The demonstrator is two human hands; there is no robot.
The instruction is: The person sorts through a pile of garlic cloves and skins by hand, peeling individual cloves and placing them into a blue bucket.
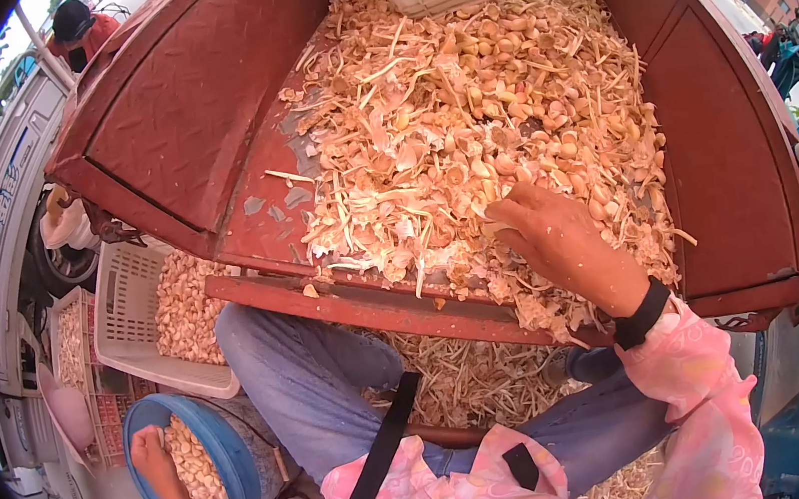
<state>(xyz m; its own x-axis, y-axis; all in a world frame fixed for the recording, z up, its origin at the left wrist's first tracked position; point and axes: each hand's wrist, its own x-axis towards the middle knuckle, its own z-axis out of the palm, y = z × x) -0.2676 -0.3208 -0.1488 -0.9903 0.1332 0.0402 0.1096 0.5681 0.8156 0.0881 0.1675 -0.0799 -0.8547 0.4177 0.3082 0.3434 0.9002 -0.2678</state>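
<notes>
Pink-sleeved right hand (560,243) (palm down) on garlic scraps (445,132).

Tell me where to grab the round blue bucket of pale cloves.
Probably the bare top rim of the blue bucket, from above on its left, where the left hand rests; the denim-clad leg crowds its right side, and it stands open, holding cloves.

1. Bright outdoor daylight from above; colour warm and saturated.
2. Sky patches at both top corners are blown out white.
3. Pale heap of garlic skins and cloves (462,110) glares mid-frame; fine detail partly washed.
4. Space beneath the rust-red metal trough (199,104) sits in softer shade.
5. Strong fisheye: trough edges bow; black vignette rings frame.
6. Centre sharp, rim soft.
</notes>
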